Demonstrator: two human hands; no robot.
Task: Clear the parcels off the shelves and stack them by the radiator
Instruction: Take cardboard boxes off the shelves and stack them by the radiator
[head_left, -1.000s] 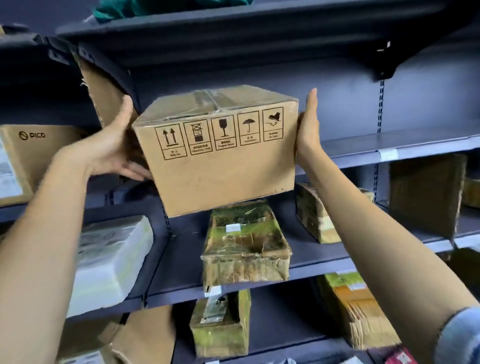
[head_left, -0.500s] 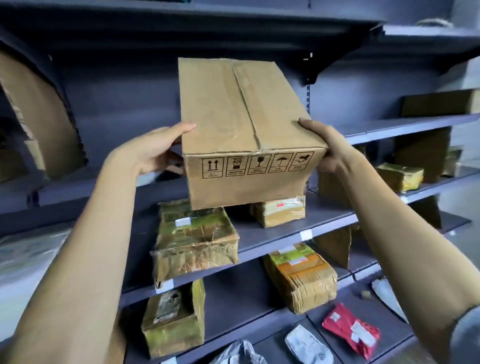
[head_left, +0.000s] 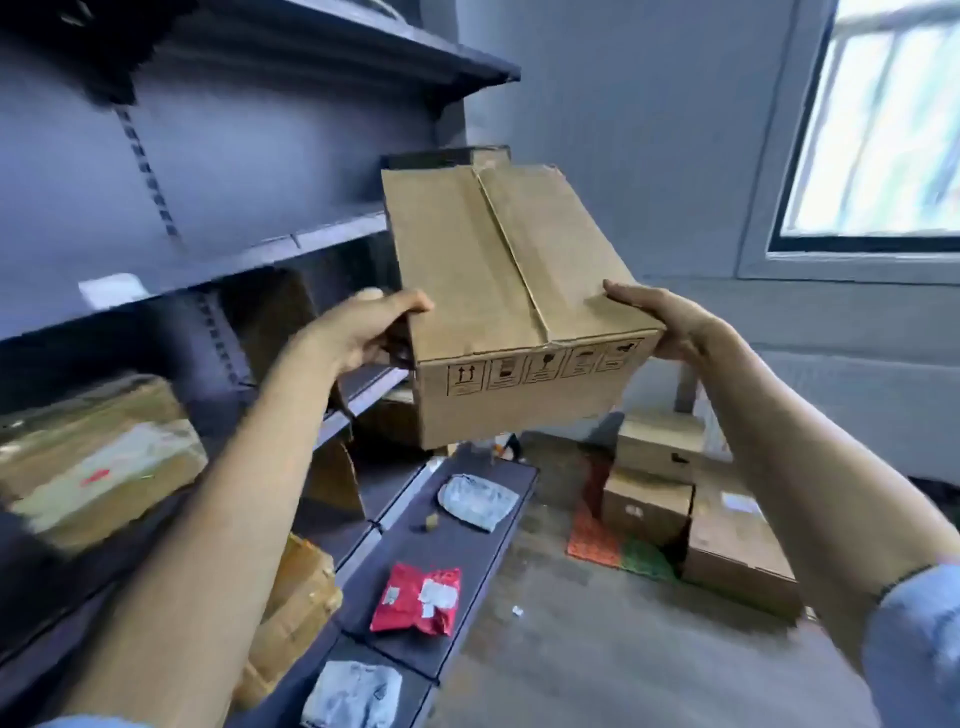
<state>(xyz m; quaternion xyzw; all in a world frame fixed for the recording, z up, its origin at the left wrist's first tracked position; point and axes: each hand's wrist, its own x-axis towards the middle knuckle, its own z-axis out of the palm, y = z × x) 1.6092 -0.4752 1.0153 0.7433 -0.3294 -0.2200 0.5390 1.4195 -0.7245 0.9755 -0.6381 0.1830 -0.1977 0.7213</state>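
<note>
— Swung right, that box has: half a second back the cardboard box hung square before the shelves, now it's out past their end, over the floor, a window beyond it.

— And the hands?

— Left hand grips the box's left side, thumb over the top edge; right hand clasps the right near corner, thumb laid on the lid. Box off every shelf, tilted, handling symbols facing us.

— Below it?

— Nearest, a grey poly bag on the lowest shelf, then a red mailer, then another grey bag. Left, blurred taped parcels sit on the shelves.

— Further out?

— Brown cartons stacked on the floor against the far wall, apart from the box, beside a red-and-green mat. Whether a radiator stands there, I can't tell.
</note>
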